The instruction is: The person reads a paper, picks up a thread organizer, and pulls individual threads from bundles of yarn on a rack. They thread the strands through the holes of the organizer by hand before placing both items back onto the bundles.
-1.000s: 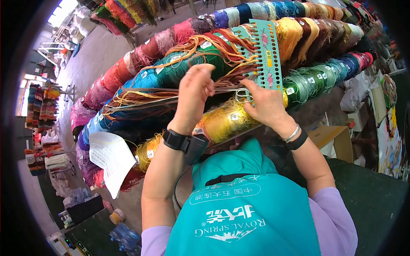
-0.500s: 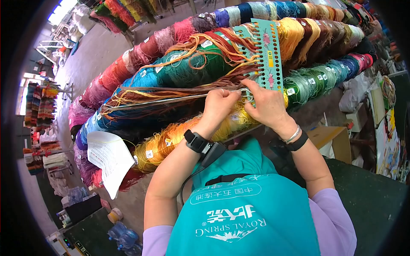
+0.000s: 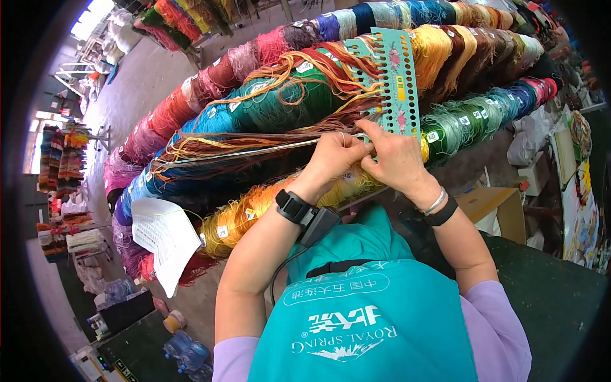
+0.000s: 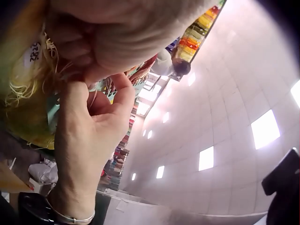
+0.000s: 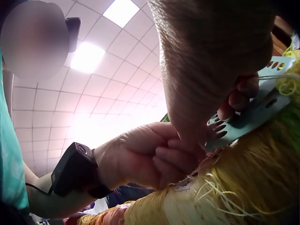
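Rows of thread skeins (image 3: 267, 108) lie behind the teal organizer card (image 3: 391, 79). At its lower edge, your right hand (image 3: 398, 159) holds the card, and your left hand (image 3: 334, 156) pinches a thin strand (image 3: 254, 148). You seem to be threading; next, guide it carefully into a hole.

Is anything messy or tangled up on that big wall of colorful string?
Yes. Loose orange threads straggle in loops across the neat green skeins left of the teal hole card. The skeins beside them lie tidy.
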`<state>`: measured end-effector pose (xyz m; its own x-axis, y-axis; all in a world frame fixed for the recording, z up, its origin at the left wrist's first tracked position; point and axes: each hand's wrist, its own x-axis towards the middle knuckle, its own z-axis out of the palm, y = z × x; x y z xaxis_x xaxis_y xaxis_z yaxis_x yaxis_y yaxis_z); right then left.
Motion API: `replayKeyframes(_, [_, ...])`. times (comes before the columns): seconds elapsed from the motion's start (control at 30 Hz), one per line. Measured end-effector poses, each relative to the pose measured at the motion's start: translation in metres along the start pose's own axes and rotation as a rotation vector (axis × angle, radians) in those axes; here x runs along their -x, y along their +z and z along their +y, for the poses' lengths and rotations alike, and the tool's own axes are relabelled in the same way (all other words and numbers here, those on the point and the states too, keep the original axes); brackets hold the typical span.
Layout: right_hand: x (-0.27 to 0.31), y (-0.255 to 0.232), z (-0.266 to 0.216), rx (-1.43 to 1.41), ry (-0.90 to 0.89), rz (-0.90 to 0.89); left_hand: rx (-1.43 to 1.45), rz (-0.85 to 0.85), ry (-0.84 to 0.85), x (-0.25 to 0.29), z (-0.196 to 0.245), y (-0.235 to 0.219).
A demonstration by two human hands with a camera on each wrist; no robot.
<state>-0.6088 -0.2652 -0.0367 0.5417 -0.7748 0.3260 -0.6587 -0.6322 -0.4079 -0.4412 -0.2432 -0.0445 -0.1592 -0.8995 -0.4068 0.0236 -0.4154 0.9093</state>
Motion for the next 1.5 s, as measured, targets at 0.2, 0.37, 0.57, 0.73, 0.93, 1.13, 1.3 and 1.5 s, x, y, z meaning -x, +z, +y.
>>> replayKeyframes(0.2, [-0.001, 0.001, -0.001, 0.03, -0.015, 0.023, -0.192, 0.104, 0.104, 0.013, 0.001, -0.016])
replayKeyframes(0.37, [0.0, -0.004, -0.002, 0.021, 0.022, -0.033, 0.697, 0.008, 0.219, 0.047, 0.012, -0.058])
replayKeyframes(0.57, [-0.003, -0.004, -0.008, -0.004, -0.012, -0.001, 1.02, -0.146, 0.244, 0.065, 0.016, -0.065])
replayKeyframes(0.73, [-0.002, -0.007, -0.01, 0.005, -0.008, 0.012, 0.931, -0.259, 0.524, 0.052, 0.016, -0.07])
replayKeyframes(0.93, [-0.002, -0.008, -0.012, 0.035, 0.002, 0.01, 0.764, 0.25, 0.751, 0.064, 0.042, -0.094])
replayKeyframes(1.13, [-0.001, -0.003, -0.009, 0.068, 0.0, 0.01, -0.454, 0.979, 0.795, 0.101, 0.043, -0.123])
replayKeyframes(1.3, [0.0, 0.0, -0.009, 0.088, -0.018, 0.022, 0.282, 0.673, 0.423, 0.144, 0.039, -0.17])
replayKeyframes(1.5, [-0.011, -0.017, -0.062, -0.236, -0.002, 0.131, 1.035, -0.032, 0.25, 0.145, 0.032, -0.13])
